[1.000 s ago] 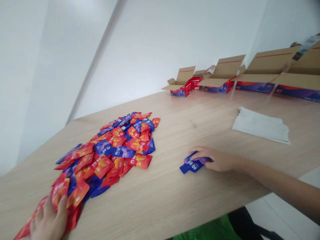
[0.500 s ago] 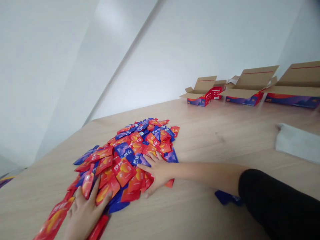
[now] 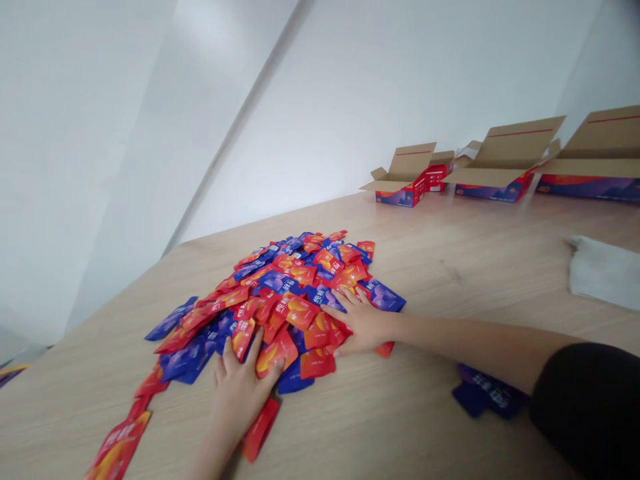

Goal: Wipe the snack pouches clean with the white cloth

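A heap of red-orange and blue-purple sachets (image 3: 285,287) is spread across the wooden table (image 3: 415,267). My left hand (image 3: 245,383) rests with fingers spread on the near edge of the heap, touching a red sachet (image 3: 277,353). On the heap's right side my right hand (image 3: 363,323) lies flat, fingers apart, over red and blue sachets. Just beyond it sits a blue sachet (image 3: 385,295). A red sachet (image 3: 260,430) lies close to my left wrist. Neither hand is closed around anything.
Open cardboard boxes (image 3: 400,193) with printed sides stand along the back right. A white sheet-like item (image 3: 605,273) lies at the right. Blue sachets (image 3: 487,393) lie beneath my right forearm. A strip of red sachets (image 3: 123,440) trails toward the lower left. A white wall (image 3: 320,100) rises behind.
Both hands have moved right across the heap, and sachets under them have shifted right. A gap has opened between the heap's near left part and the strip of red sachets.
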Demonstrator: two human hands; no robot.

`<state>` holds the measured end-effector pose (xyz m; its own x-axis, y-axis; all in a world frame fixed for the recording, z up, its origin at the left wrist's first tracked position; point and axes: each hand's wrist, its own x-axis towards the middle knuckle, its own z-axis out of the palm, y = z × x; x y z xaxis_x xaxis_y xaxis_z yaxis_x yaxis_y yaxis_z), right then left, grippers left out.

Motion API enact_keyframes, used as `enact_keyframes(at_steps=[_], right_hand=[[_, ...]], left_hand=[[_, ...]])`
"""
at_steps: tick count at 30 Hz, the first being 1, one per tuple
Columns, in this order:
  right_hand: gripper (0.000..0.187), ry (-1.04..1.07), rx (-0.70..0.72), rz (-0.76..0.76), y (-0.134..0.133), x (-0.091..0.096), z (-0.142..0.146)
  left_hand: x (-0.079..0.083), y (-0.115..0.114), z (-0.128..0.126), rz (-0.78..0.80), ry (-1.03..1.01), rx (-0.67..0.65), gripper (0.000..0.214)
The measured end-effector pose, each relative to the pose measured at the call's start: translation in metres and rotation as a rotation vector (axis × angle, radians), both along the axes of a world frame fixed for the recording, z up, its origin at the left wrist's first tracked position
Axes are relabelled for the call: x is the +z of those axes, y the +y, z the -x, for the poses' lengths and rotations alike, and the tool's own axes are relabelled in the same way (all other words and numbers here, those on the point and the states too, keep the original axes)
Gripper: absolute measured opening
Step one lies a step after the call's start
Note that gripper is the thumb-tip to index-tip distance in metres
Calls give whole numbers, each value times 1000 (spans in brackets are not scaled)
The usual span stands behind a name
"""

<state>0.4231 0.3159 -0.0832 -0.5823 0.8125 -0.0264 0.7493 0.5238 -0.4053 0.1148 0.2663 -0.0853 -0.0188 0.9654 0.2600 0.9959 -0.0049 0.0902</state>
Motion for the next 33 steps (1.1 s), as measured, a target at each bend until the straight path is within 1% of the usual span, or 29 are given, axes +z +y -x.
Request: enact_keyframes(at_steps=[6, 9, 10, 11, 12, 14, 15, 17, 20, 22, 25, 27, 29, 31, 33], right_hand=[[109, -46, -92, 17, -6, 2, -56], [110, -54, -90, 116, 0, 11, -86], [105, -27, -71, 147, 4, 17, -94], [95, 14, -47, 162, 10, 23, -102], [81, 63, -27, 156, 18, 31, -108], [49, 151, -15, 95, 39, 45, -114], [39, 177, -32, 58, 53, 52, -114], [31, 203, -100, -7, 88, 62, -107], [25, 230, -201, -85, 152, 73, -84], [28, 238, -243, -114, 196, 77, -64], [35, 231, -317, -140, 255, 79, -28], [38, 214, -378, -142, 285, 74, -5], [39, 186, -438, -125, 306, 63, 14], [41, 152, -489, -96, 317, 49, 28], [44, 122, -517, -66, 322, 35, 36]], left_hand=[[11, 1, -73, 26, 14, -8, 69], [14, 3, -97, 30, 21, -10, 68], [13, 4, -101, 31, 24, -1, 67], [13, 4, -103, 30, 40, 13, 67], [12, 5, -103, 22, 70, 32, 68], [9, 4, -98, -8, 160, 65, 72], [7, 4, -94, -26, 199, 70, 74], [4, 5, -81, -38, 222, 27, 75], [-1, 14, -59, -12, 190, -98, 69], [-3, 27, -45, 15, 170, -161, 65], [1, 54, -31, 25, 105, -186, 60], [11, 72, -27, 16, 6, -184, 57], [27, 89, -29, 5, -126, -192, 56], [48, 111, -33, -42, -236, -197, 59], [68, 142, -40, -100, -238, -238, 58]])
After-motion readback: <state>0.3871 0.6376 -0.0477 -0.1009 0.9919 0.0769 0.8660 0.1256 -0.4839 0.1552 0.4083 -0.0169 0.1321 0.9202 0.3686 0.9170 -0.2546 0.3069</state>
